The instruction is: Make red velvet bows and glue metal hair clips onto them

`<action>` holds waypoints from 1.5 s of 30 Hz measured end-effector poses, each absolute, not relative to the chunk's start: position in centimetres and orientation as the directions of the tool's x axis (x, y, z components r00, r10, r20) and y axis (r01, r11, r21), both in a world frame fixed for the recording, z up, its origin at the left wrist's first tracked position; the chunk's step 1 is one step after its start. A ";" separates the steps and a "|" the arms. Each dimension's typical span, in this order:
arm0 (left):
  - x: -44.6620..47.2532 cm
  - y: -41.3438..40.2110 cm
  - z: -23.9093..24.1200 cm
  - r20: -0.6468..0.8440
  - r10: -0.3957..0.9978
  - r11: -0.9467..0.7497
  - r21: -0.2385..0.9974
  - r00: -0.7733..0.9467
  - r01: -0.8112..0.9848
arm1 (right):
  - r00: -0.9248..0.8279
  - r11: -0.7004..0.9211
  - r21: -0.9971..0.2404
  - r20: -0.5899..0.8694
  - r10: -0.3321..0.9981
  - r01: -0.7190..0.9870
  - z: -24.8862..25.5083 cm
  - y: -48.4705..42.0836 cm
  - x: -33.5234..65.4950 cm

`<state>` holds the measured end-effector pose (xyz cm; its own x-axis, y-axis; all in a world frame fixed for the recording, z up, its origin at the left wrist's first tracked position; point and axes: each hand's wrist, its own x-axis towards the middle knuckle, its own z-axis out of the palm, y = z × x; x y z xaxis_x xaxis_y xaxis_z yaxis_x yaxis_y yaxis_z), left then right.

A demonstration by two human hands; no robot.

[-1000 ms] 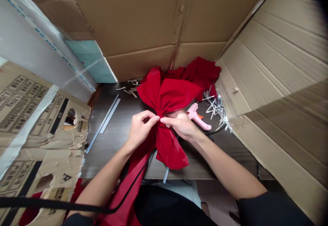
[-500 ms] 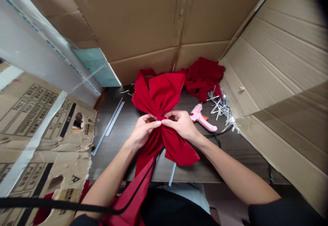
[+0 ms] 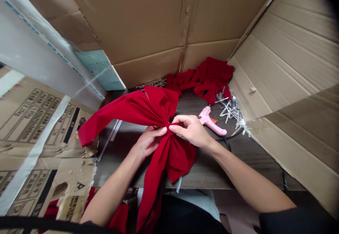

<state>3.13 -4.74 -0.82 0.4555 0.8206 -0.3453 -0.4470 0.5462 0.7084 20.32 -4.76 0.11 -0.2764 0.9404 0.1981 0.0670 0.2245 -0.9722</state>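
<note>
A large red velvet bow [image 3: 156, 110] is held above the dark wooden table [image 3: 238, 156]. My left hand [image 3: 148, 140] and my right hand [image 3: 189, 129] both pinch its gathered centre, fingertips nearly meeting. One long tail reaches out left to the cardboard; another tail hangs down over the table's front edge toward my lap. A loop droops below my right hand.
A pink glue gun [image 3: 212, 121] lies right of my right hand, beside a heap of silver wire ties [image 3: 231, 112]. More red fabric pieces [image 3: 209, 78] are piled at the back. Clear glue sticks [image 3: 113, 131] lie left. Cardboard walls [image 3: 286, 68] enclose the table on all sides.
The bow has been turned: the upper loops that stood upright now lie lower, and a long tail has swung out to the left. Both hands stayed pinched at the centre.
</note>
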 end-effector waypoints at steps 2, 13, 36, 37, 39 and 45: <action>3.4 -4.9 -0.9 -0.336 0.816 0.551 0.699 0.470 -0.457 | -0.252 0.227 -0.968 0.195 0.948 0.104 0.1 -4.8 20.4; 3.9 -5.0 -0.7 -0.273 0.866 0.465 0.750 0.419 -0.471 | -0.219 0.203 -0.977 0.185 0.958 0.062 0.5 -5.2 20.4; 3.3 -5.3 -2.4 -0.148 0.837 0.388 0.840 0.527 -0.379 | -0.228 0.114 -0.992 0.122 0.966 -0.050 1.6 -6.0 20.2; 3.3 -5.2 -2.2 -0.124 0.839 0.369 0.846 0.530 -0.386 | -0.217 0.129 -0.991 0.135 0.967 -0.042 1.4 -5.8 20.2; 3.2 -5.1 -2.0 -0.065 0.840 0.316 0.865 0.538 -0.390 | -0.204 0.160 -0.987 0.161 0.966 -0.020 1.0 -5.4 20.3; 3.1 -4.8 -1.8 0.007 0.829 0.235 0.903 0.559 -0.360 | -0.198 0.209 -0.977 0.197 0.960 0.040 0.3 -4.8 20.5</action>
